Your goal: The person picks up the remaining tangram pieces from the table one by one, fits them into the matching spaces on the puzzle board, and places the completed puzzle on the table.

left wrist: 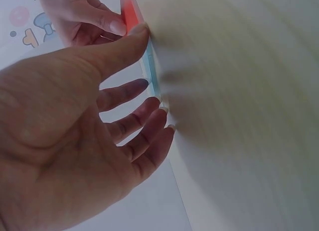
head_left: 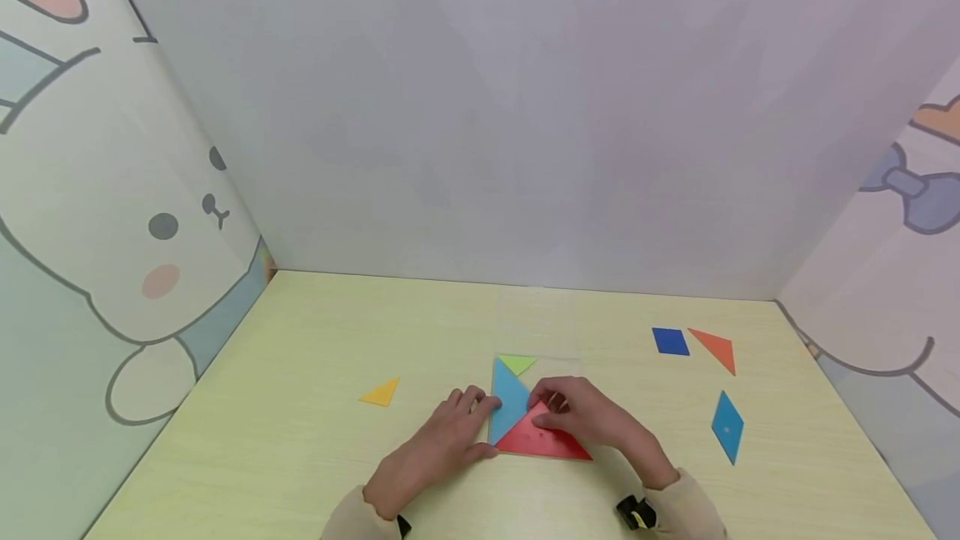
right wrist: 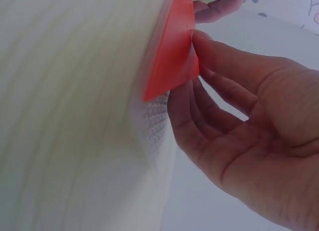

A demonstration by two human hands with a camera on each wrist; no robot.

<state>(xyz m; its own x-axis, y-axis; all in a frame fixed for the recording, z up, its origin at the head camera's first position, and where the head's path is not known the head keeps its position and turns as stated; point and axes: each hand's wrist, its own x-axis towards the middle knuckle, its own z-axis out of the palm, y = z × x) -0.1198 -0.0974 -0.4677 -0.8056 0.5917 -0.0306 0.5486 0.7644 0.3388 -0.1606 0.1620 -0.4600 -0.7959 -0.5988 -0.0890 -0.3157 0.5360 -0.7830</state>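
Large red triangle (head_left: pixel 551 442) lay at the near side of a transparent base (right wrist: pixel 155 122) on the counter (head_left: pixel 247 457), long edge toward 6 o'clock. Large light-blue triangle (head_left: pixel 508 398) sat against it at 10–11 o'clock; small green triangle (head_left: pixel 517 363) farther off at 11.

Right hand (head_left: pixel 588 411): fingers drawn in to a narrow pinch on the red triangle near its upper point. Left hand (head_left: pixel 442 436): fingers loosely spread and slightly bent, gripping nothing, tips touching the 9 o'clock side of the light-blue triangle and base.

Risks, as judged: an off-centre push from the right thumb could ride red's edge over light-blue, or lift one corner. Too much sideways pressure from the left fingers could skid the base or swing light-blue out of line, the pieces being thin.

Views compared: right wrist showed the thumb on red's face, other fingers by its edge, plus the base's textured surface, which the head view did not resolve. Left wrist showed the left fingertips lined along the edge. Only the head view gave the loose pieces: yellow triangle (head_left: pixel 381 392) toward 9–10, blue square (head_left: pixel 671 342) and orange triangle (head_left: pixel 720 350) toward 2, light-blue parallelogram (head_left: pixel 727 429) at 3. Could not tell whether red lay fully flat.
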